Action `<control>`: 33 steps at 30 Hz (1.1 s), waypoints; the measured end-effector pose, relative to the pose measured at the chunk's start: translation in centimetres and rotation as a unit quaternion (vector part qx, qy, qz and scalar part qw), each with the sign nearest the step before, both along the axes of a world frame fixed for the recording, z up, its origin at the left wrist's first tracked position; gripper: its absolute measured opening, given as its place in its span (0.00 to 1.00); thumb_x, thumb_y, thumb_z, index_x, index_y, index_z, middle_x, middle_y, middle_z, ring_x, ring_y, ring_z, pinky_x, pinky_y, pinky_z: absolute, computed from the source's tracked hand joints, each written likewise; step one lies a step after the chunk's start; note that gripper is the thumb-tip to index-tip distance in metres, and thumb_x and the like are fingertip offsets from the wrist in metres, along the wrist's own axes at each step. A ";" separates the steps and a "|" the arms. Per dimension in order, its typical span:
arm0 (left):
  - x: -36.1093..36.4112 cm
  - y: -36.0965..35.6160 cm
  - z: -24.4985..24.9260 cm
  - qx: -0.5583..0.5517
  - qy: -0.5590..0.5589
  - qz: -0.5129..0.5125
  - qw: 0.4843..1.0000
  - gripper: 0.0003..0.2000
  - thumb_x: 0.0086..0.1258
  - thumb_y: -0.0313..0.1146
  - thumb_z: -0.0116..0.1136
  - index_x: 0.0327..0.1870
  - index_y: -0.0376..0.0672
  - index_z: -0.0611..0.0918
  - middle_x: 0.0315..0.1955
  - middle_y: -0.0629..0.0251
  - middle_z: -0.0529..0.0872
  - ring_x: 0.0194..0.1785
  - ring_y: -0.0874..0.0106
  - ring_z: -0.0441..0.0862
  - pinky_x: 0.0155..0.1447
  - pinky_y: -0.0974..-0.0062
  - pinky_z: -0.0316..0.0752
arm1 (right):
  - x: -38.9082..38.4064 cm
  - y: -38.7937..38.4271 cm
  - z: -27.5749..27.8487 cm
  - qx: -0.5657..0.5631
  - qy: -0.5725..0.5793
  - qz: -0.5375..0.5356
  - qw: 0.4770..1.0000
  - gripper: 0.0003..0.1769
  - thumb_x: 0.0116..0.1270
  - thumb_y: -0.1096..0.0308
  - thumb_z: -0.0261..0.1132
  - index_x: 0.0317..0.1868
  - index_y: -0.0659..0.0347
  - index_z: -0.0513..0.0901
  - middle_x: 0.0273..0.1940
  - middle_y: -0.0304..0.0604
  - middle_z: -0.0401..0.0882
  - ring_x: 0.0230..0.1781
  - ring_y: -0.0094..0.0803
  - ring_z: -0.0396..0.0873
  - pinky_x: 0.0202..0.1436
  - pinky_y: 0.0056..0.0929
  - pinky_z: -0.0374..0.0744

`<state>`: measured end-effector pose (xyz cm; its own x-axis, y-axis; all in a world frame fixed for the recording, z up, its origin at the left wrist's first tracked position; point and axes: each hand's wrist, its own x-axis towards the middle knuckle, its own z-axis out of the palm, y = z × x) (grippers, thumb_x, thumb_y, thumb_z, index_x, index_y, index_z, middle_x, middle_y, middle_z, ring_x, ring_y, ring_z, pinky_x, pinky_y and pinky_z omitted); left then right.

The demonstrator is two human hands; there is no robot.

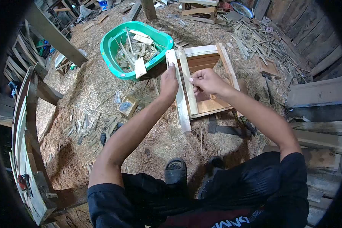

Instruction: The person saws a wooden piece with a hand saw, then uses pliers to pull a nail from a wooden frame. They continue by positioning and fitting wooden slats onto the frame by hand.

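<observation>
A wooden frame (224, 64) with brown slats inside stands on the sawdust floor ahead of me. Along its left side runs a pale board (183, 110), and my left hand (169, 81) is closed round its upper part. Just right of that board, a narrower light wooden strip (190, 93) lies across the frame, a small gap between the two. My right hand (207, 81) pinches the strip near its middle, thumb against its right edge. Some fingers of both hands are hidden.
Left of the frame sits a green tub (106, 57) with wood scraps. A yellowish block (129, 106) lies nearer. Scrap sticks (254, 41) are piled at back right. Planks (319, 140) are stacked at right, and a curved wooden piece (21, 125) stands at left.
</observation>
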<state>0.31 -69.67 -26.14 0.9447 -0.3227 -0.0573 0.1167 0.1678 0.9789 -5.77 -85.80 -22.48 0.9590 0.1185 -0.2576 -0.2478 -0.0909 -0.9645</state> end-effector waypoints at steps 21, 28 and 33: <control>3.0 -1.1 0.0 0.070 -0.025 -0.037 0.997 0.15 0.74 0.37 0.57 0.48 0.31 0.79 0.36 0.56 0.88 0.31 0.72 0.85 0.37 0.72 0.81 | 2.0 -3.6 -1.3 -0.027 -0.103 -0.163 0.981 0.10 0.78 0.64 0.53 0.47 0.62 0.74 0.35 0.38 0.80 0.34 0.23 0.80 0.38 0.24 0.82; 4.3 -1.5 -2.1 0.173 -0.159 0.004 0.972 0.17 0.73 0.36 0.57 0.53 0.30 0.74 0.40 0.51 0.84 0.42 0.61 0.84 0.46 0.65 0.77 | -1.4 -5.3 -0.7 -0.043 -0.132 -0.139 0.980 0.15 0.77 0.70 0.55 0.58 0.70 0.71 0.40 0.45 0.82 0.36 0.29 0.84 0.41 0.26 0.84; 0.6 -1.7 3.2 0.306 -0.472 0.079 0.823 0.27 0.67 0.36 0.64 0.63 0.33 0.70 0.63 0.38 0.67 0.66 0.49 0.67 0.69 0.57 0.63 | -4.3 -7.5 0.2 -0.030 -0.157 -0.196 0.967 0.16 0.74 0.72 0.57 0.58 0.72 0.73 0.44 0.48 0.82 0.41 0.27 0.81 0.44 0.25 0.81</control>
